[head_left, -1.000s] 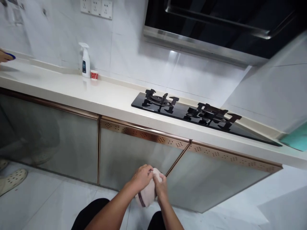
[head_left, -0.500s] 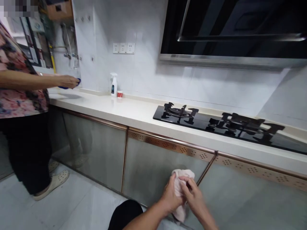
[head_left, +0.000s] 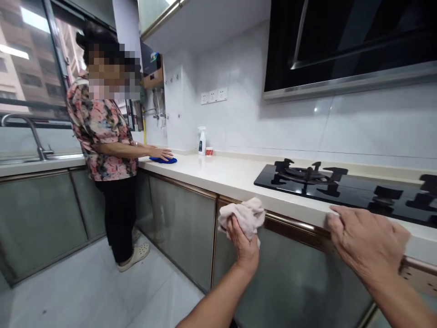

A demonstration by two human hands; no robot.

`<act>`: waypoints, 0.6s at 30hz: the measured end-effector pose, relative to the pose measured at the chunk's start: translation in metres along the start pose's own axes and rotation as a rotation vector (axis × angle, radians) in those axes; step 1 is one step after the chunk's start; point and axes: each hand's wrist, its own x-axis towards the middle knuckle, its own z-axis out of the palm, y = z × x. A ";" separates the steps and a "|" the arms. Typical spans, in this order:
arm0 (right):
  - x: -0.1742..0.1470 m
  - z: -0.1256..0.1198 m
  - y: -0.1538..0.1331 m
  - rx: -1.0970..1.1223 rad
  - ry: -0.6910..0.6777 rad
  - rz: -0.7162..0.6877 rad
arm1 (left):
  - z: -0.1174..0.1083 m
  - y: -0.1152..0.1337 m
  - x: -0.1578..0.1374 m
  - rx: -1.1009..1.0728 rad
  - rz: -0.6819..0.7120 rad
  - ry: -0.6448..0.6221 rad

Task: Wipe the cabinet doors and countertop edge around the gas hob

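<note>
In my left hand (head_left: 243, 243) is a crumpled pale pink cloth (head_left: 247, 216), pressed against the top of a lower cabinet door (head_left: 273, 264), just under the counter's front edge. My right hand (head_left: 370, 239) rests over the edge of the white countertop (head_left: 218, 175), in front of the black gas stove (head_left: 321, 187). Nothing is in that hand; its fingers lie on the edge and partly hide each other. Bronze trim (head_left: 290, 223) runs along the cabinet top between my two hands.
To the left a person (head_left: 102, 123) in a floral top stands with a hand on a blue cloth (head_left: 164, 160) on the counter. A white spray bottle (head_left: 202, 141) and a small red cup (head_left: 209, 151) stand by the wall. A range hood (head_left: 355, 45) hangs above; a faucet (head_left: 34, 134) is far left.
My hands have come apart and up: the left carries the cloth to the cabinet top, the right is now on the counter edge. The other person's blue cloth is down on the counter. My view has turned left.
</note>
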 end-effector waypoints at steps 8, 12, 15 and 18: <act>-0.008 0.021 0.006 0.011 0.110 0.065 | 0.021 0.001 0.011 0.329 -0.117 -0.332; -0.011 0.021 0.006 -0.020 0.086 0.033 | 0.047 0.025 -0.035 0.333 0.149 -0.627; -0.014 0.020 0.009 0.018 0.046 0.007 | 0.064 0.053 -0.055 0.243 0.453 -0.824; -0.017 0.020 0.013 0.058 0.017 -0.013 | 0.073 0.067 -0.051 0.177 0.745 -0.978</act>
